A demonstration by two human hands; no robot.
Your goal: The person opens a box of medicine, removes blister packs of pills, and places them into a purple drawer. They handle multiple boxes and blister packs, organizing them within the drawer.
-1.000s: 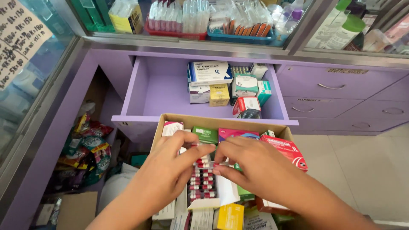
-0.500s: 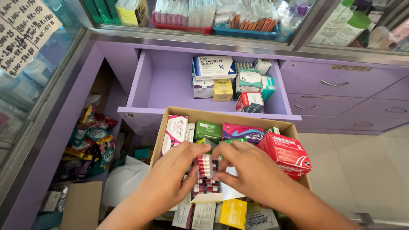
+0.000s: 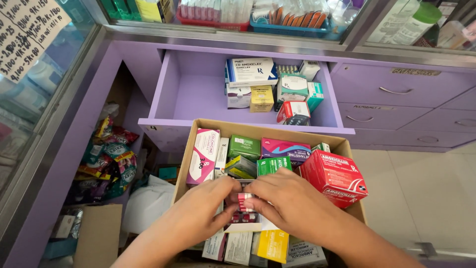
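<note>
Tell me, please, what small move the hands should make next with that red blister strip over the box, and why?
Probably lift the red blister strip straight up: both the left hand and right hand pinch it low among tightly packed cartons in the cardboard box, leaving little room sideways.

Bright, even daylight, no hard shadows. My hands cast only a soft shade on the box contents at 6 o'clock. Dim recess under the counter at 8 o'clock. Pale glare on the glass at 10 o'clock and on the floor at 4 o'clock. Wide lens bows the drawer edges outward. Centre is sharp; slight blur at my fingertips.
</note>
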